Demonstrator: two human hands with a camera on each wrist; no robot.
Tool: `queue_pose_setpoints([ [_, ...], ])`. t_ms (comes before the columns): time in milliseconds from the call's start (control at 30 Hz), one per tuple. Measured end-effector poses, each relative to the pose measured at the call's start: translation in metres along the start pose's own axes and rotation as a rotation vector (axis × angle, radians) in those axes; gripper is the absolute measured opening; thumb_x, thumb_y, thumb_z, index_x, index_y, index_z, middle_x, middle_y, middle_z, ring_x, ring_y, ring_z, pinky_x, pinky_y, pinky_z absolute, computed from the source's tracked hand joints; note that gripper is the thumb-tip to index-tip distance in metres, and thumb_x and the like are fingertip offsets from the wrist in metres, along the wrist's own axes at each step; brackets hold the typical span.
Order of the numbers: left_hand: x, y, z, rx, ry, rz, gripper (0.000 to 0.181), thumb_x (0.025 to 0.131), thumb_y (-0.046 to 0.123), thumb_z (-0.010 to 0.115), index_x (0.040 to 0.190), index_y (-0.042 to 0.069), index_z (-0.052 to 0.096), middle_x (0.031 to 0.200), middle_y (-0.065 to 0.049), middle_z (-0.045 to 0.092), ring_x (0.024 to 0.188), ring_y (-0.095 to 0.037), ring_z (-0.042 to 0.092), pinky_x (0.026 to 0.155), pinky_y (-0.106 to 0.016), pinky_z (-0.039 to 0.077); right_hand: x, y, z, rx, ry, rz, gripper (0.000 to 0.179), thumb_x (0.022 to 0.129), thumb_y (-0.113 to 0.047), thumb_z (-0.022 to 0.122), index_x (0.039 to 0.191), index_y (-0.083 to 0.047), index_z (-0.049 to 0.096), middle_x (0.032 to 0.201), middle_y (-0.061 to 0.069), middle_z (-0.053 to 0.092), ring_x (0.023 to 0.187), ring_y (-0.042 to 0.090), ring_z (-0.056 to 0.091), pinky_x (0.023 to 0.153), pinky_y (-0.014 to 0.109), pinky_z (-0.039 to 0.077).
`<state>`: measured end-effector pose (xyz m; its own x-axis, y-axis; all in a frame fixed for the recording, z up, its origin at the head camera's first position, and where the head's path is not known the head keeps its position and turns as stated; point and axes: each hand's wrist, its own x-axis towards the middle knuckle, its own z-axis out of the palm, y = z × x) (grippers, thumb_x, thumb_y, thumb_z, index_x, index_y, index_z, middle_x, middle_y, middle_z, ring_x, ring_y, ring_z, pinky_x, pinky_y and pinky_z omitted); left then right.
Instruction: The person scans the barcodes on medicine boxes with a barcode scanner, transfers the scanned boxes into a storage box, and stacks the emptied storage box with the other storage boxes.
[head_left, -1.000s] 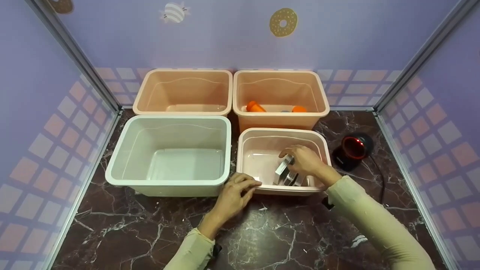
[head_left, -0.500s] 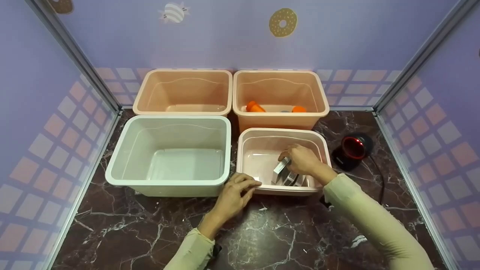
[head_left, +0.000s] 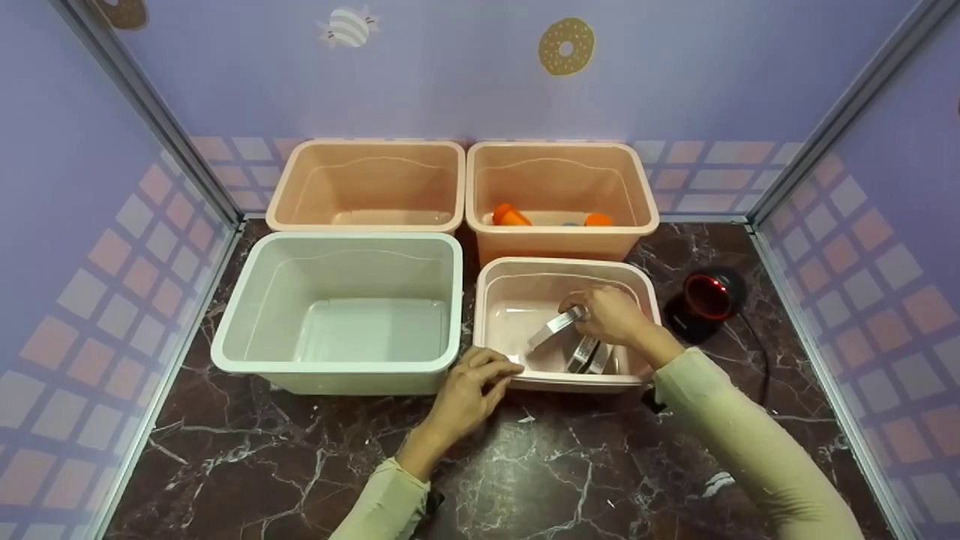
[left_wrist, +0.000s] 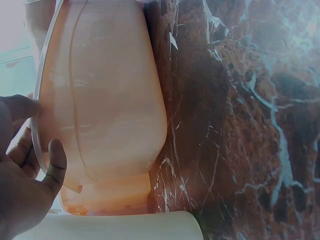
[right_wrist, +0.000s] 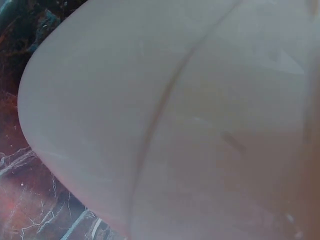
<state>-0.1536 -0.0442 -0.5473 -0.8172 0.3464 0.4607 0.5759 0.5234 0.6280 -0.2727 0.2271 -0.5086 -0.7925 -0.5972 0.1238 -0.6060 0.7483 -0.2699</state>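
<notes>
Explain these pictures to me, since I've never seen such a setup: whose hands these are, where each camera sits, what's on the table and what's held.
There is no machine here: a person works with bare hands. The widest picture comes from a camera on the head, looking down; the other two come from cameras on the wrists. The right wrist view is mostly a blurry pale surface.

On the dark marbled table stand a back left peach bin, a back right peach bin with orange items inside, a pale green bin and a smaller pink bin. To the right sits a black device glowing red.

The right hand holds a silvery box inside the pink bin; the left hand holds that bin's rim.
</notes>
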Motion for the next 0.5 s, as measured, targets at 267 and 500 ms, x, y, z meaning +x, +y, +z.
queue_pose_setpoints([
  [267,-0.0006,-0.0005,0.0006,0.005,0.005,0.0,0.023,0.086,0.007,0.075,0.107,0.018,0.077,0.103,0.003,0.07,0.101,-0.016,0.061,0.093,-0.029,0.053,-0.0019,0.0046,-0.0042,0.065,0.074,0.014,0.031,0.073,-0.009,0.069,0.103,-0.014,0.075,0.101,0.004,0.076,0.086,0.027,0.069,0.079,0.048,0.056],
  [500,-0.0004,-0.0013,0.0007,0.006,0.009,0.011,0.024,0.087,0.007,0.075,0.108,0.018,0.076,0.103,0.004,0.07,0.101,-0.016,0.061,0.093,-0.029,0.053,-0.0055,0.0057,-0.0095,0.158,0.157,0.057,0.03,0.077,-0.015,0.075,0.107,-0.011,0.076,0.109,0.01,0.075,0.1,0.032,0.071,0.087,0.048,0.055],
])
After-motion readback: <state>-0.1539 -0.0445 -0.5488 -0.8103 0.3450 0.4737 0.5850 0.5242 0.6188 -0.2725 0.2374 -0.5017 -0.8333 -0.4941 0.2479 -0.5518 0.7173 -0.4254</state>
